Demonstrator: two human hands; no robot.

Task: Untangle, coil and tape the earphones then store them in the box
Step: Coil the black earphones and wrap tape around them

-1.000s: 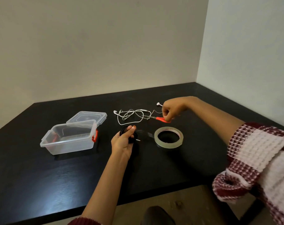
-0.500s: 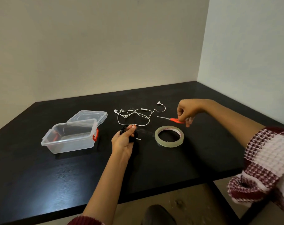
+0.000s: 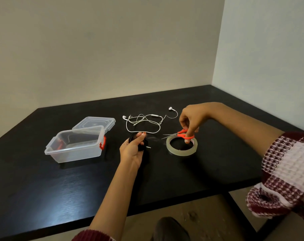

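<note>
My left hand [image 3: 133, 150] grips a coiled black earphone [image 3: 133, 138], whose metal plug sticks out to the right. My right hand [image 3: 191, 119] holds small orange-handled scissors [image 3: 177, 134] by the handles, fingers through the loops, just above the roll of clear tape [image 3: 181, 151]. The blades point left toward my left hand. A tangled white earphone [image 3: 144, 122] lies on the black table [image 3: 165, 171] behind both hands. The clear plastic box [image 3: 74, 148] with red clips stands open at the left.
The box's clear lid [image 3: 94, 123] leans behind the box. Two pale walls meet at the far right corner. The table's front edge runs below my forearms, with brown floor beyond it.
My right hand has carried the scissors from beside the white earphone, out to the right, then down over the tape roll. My left hand has kept still with the black coil.
</note>
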